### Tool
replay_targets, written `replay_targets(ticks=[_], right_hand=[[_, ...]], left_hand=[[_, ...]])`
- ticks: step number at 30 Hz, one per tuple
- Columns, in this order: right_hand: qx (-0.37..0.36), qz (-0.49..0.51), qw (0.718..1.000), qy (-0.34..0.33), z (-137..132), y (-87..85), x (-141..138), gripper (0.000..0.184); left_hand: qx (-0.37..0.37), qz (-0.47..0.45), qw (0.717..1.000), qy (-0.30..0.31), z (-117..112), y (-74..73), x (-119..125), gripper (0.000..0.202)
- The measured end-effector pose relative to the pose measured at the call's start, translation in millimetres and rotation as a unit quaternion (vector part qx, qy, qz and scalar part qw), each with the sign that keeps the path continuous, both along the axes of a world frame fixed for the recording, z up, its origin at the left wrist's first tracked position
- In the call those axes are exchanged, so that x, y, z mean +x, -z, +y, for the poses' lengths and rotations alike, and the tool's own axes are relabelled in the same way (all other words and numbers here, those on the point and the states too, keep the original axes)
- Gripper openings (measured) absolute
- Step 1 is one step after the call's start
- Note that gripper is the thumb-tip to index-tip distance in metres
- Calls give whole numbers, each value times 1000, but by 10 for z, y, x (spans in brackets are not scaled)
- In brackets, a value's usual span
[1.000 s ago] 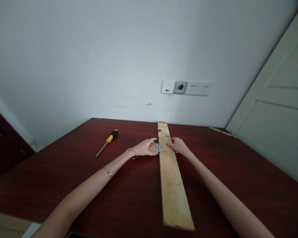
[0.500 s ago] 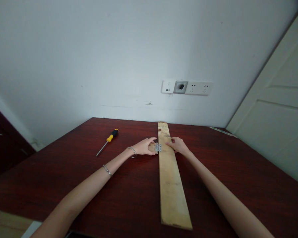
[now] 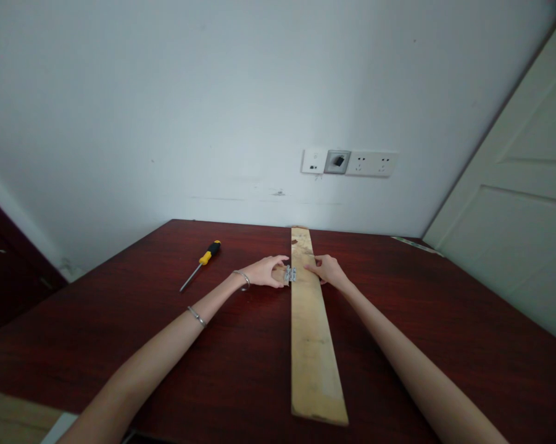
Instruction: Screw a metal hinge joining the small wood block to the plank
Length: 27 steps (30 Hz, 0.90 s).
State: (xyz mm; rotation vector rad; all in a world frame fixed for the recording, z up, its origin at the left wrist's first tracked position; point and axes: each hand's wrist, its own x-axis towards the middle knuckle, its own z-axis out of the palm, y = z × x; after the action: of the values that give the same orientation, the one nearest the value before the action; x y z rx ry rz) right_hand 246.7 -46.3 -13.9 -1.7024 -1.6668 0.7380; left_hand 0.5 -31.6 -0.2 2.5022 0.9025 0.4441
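Seemingly aligning: left hand [image 3: 263, 271] fingers pinch the hinge [image 3: 290, 274] against the plank [image 3: 312, 351] edge on the tabletop [image 3: 444, 320]; right hand [image 3: 326, 270] fingers press flat, unclenched, on the plank. Fastening would call for the screwdriver [image 3: 201, 263], well apart.

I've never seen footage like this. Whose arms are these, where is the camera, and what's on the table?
No machine here: these are a person's bare arms, filmed by a camera worn on their head, looking forward and down. On the dark red table lies a long wooden plank with a small metal hinge at its left edge. The left hand touches the hinge; the right hand rests on the plank beside it. A yellow-and-black screwdriver lies untouched farther left.
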Motion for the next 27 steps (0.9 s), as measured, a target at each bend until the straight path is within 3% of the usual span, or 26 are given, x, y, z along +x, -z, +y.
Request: replay_targets(ticks=[21, 27], right_hand=[[6, 20, 999, -24, -16, -23, -17, 28], [5, 29, 999, -17, -36, -52, 2, 30]], left_hand=[[-3, 8, 1000, -5, -1, 71, -11, 82], [1, -20, 999, -28, 9, -46, -44, 91]])
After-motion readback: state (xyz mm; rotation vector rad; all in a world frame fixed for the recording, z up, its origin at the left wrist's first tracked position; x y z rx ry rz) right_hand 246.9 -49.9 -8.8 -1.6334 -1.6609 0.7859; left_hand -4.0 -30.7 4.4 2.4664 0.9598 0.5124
